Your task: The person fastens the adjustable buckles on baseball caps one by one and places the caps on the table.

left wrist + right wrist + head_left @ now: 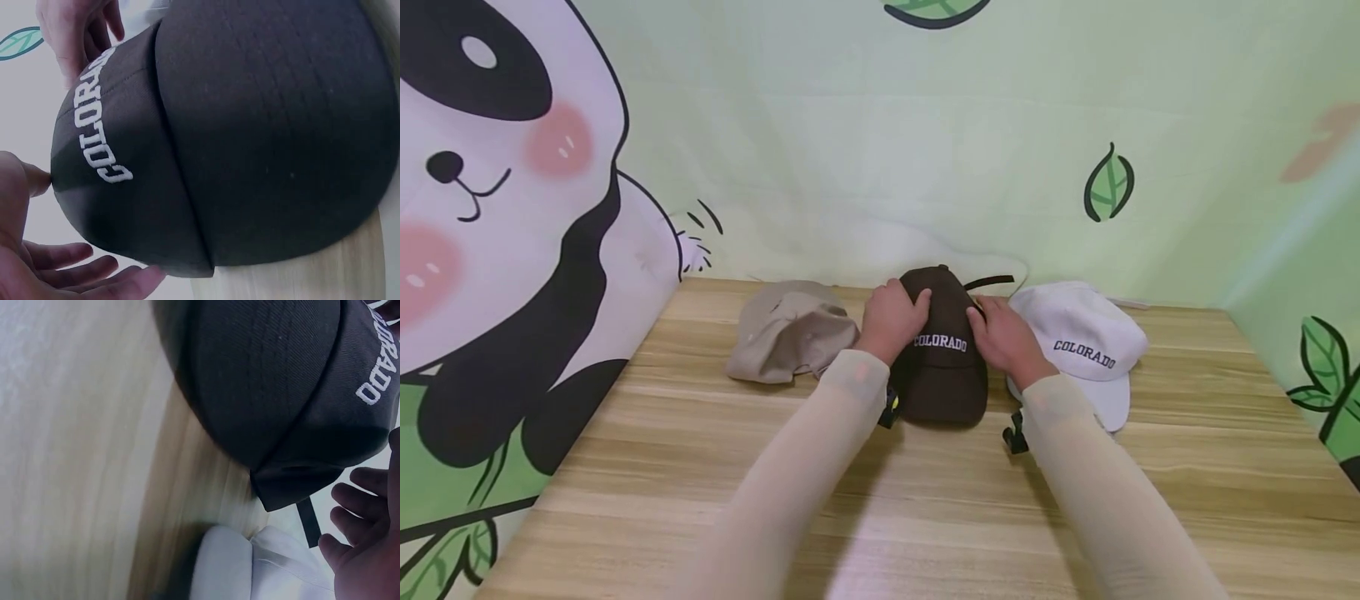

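A dark brown baseball cap (942, 383) with white COLORADO lettering sits between two other caps, its brim toward me. My left hand (892, 321) is at its left side; in the left wrist view the thumb meets the crown and the loosely extended fingers lie along the cap's lower edge. On the other side is my right hand (1006, 337), whose fingers are loosely bent and appear just apart from the cap in the right wrist view. A beige cap (767, 329) lies to the left, a white COLORADO cap (1071, 325) to the right.
The wooden table (970, 517) extends in front of the caps. Behind them hangs a pale green backdrop (880, 150) with printed leaves, and a panda print (527, 250) covers the left side. A dark strap (990, 282) sticks out behind the brown cap.
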### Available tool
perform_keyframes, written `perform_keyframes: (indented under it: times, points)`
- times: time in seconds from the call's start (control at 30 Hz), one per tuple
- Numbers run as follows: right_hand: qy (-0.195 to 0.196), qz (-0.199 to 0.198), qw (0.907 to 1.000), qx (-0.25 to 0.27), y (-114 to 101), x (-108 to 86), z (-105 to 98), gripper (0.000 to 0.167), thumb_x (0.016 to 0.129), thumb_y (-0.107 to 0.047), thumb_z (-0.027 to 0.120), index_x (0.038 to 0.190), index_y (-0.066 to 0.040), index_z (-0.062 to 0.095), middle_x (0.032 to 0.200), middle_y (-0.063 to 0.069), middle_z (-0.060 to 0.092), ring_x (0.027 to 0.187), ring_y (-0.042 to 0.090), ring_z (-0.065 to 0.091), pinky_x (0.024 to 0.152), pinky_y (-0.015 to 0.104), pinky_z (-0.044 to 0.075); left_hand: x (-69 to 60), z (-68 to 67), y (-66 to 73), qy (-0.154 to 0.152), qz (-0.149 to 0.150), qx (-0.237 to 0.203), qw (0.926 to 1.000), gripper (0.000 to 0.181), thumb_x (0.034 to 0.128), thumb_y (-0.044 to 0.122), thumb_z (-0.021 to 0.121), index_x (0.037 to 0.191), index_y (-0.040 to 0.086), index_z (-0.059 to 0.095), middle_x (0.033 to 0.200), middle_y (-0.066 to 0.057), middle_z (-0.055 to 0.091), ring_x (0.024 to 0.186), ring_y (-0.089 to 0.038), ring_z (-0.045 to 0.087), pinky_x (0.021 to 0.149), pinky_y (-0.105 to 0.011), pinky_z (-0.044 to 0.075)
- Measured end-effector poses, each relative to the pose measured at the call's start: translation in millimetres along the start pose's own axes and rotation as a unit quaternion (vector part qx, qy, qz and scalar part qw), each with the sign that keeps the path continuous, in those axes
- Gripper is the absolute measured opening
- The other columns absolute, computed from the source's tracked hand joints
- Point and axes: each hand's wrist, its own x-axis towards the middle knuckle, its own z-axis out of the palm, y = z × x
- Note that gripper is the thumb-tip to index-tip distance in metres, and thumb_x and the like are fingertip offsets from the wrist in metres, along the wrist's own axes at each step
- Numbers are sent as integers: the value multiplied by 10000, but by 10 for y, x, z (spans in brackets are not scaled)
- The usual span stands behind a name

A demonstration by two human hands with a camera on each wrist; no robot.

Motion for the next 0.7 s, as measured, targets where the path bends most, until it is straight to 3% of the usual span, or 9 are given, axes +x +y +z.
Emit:
perform_keyframes:
  times: [0.17,0.4,0.7]
  points:
    - [97,-20,9999,48,-11,5,27,494,1055,-323,312,1379,22,457,1372,254,500,1302,405,454,1111,514,358,6,21,28,113,114,-26,9999,599,987,475,464,1241,-65,523,1127,-203,619,1026,-312,635,886,-412,554]
    - [167,-43,9998,134,-39,0,48,482,1052,-321,337,1357,20,489,1338,253,537,1272,407,482,1091,519,379,11,9,68,63,23,-74,10000,541,987,417,486,1230,-63,536,1135,-202,623,1043,-316,633,904,-420,547]
    - [394,-220,9988,195,-90,-60,74,458,1045,-301,368,1319,31,525,1287,259,574,1239,407,506,1068,516,401,18,-35,91,18,231,-78,9997,333,993,271,485,1030,-20,643,953,-166,680,875,-297,672,784,-404,574]
